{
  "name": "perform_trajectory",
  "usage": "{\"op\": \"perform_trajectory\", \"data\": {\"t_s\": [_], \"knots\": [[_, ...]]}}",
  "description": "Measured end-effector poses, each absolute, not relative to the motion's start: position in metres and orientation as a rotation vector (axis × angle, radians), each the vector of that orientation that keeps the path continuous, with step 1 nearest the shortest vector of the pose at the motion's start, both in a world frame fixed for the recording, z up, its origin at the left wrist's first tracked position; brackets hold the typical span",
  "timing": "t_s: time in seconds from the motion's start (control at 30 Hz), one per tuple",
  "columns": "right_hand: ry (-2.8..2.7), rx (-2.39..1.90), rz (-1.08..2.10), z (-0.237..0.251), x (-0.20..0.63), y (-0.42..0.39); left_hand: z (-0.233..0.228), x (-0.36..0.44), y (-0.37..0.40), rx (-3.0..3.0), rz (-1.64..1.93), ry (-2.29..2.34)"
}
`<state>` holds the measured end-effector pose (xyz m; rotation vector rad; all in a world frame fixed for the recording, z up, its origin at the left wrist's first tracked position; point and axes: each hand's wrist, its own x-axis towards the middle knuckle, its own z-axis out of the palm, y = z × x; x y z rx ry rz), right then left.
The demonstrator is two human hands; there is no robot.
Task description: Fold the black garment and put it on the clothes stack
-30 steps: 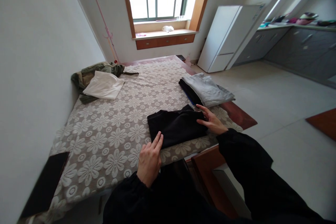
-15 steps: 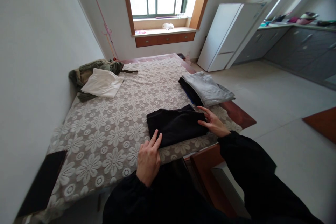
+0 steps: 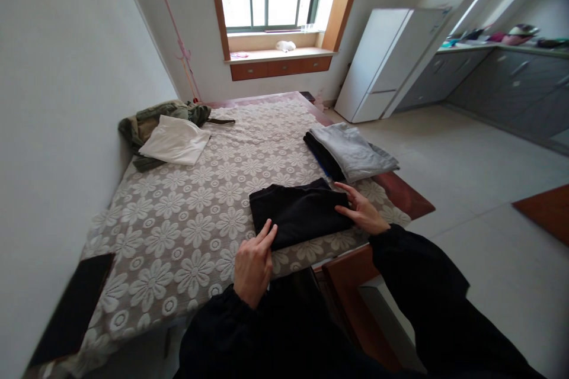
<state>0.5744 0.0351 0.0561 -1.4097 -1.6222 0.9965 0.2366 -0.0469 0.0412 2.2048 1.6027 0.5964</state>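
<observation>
A folded black garment [image 3: 302,213] lies flat near the front edge of a table covered by a floral lace tablecloth [image 3: 195,225]. My left hand [image 3: 255,263] rests at its near left corner, two fingers stretched out onto the cloth. At the garment's right end is my right hand [image 3: 361,208], thumb and fingers apart, touching the edge. Neither hand grips the fabric. Just beyond my right hand sits a stack of folded clothes [image 3: 351,151], light grey on top and black beneath.
At the table's far left, a white folded cloth [image 3: 175,140] lies on an olive green bag or jacket [image 3: 146,121]. A flat black object [image 3: 73,308] is at the near left corner. A brown wooden drawer or chair [image 3: 351,266] is below the front edge. A white fridge [image 3: 377,65] stands beyond.
The view has shifted very slightly. My left hand's fingers have drawn a little closer together; the garment and my right hand stay in place.
</observation>
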Motion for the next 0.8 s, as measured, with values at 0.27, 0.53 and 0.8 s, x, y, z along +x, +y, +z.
{"op": "perform_trajectory", "data": {"t_s": [0.27,0.53,0.8], "knots": [[-1.866,-1.525,0.699,0.064,0.584,0.042,0.043,0.237,-0.051,2.295,0.476,1.643],[-2.431,-1.185,0.377,0.117,0.502,0.064,0.045,0.236,-0.05,2.325,0.473,1.578],[-2.818,-0.991,0.424,0.102,0.386,0.13,0.044,0.23,-0.055,2.288,0.567,1.52]]}}
